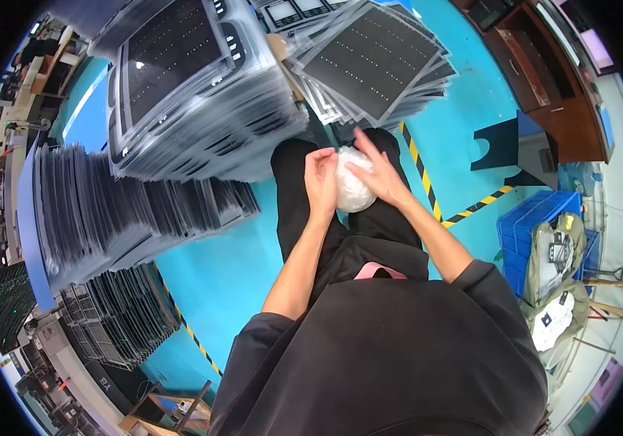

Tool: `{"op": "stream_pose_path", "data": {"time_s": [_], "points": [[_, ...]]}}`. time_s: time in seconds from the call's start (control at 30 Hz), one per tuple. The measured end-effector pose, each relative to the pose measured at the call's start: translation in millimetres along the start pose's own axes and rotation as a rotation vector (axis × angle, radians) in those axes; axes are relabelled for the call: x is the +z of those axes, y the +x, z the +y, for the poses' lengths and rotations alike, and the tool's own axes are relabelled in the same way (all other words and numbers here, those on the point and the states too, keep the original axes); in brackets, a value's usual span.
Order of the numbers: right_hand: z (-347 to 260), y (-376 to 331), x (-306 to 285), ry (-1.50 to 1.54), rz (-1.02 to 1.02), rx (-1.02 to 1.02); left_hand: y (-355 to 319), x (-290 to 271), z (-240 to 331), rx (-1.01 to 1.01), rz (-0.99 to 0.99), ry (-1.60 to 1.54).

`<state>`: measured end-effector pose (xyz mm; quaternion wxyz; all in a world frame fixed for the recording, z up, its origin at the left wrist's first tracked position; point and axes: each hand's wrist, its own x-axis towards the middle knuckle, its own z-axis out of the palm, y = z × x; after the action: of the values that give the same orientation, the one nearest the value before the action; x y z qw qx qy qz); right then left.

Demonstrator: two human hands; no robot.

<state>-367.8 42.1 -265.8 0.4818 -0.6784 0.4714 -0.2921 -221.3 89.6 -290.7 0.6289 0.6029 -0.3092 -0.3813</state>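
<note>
A whitish, semi-transparent ball (353, 190), wrinkled like crumpled or wound plastic film, is held between my hands above my lap. My left hand (319, 179) is closed against the ball's left side, its fingertips bent together at the top edge. My right hand (380, 173) wraps the right side, with the thumb across the front and the index finger pointing up and away. Just beyond my knees lie a tall stack of black printed plastic sheets (181, 65) with clear edges and a fanned pile of similar sheets (369, 62).
More dark sheets (123, 211) stand on edge at the left, above black racks (119, 316). Yellow-black tape (420, 171) marks the blue floor. At the right are a dark folded panel (518, 149), a blue crate (540, 218), stuffed sacks (558, 254) and a brown cabinet (569, 102).
</note>
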Motion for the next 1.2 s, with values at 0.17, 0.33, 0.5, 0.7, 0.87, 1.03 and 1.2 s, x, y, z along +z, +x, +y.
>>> {"op": "stream_pose_path", "data": {"time_s": [0.17,0.33,0.5,0.7,0.87,1.03,1.2], "points": [[9.3,4.3,13.3,-0.011,0.065,0.047,-8.7,20.5,22.1,-0.075,-0.035,0.434],[21.9,-0.9,17.3,0.18,0.121,-0.041,-6.4,12.9,22.5,-0.12,-0.145,0.351],[12.3,-16.8,-3.4,0.49,-0.053,0.083,-30.2,-7.5,53.9,0.866,-0.178,0.762],[16.9,-11.4,3.8,0.181,-0.084,0.142,-41.6,-31.2,52.2,0.473,-0.554,0.823],[8.2,-13.7,28.2,0.161,0.013,-0.047,-46.2,-10.5,24.4,0.041,-0.099,0.238],[9.6,-7.2,24.4,-0.034,-0.008,-0.049,-52.3,-4.6,23.2,0.128,-0.117,0.414],[28.8,7.4,22.7,-0.151,0.032,-0.309,-27.5,-22.4,26.3,0.395,-0.267,0.525]]}}
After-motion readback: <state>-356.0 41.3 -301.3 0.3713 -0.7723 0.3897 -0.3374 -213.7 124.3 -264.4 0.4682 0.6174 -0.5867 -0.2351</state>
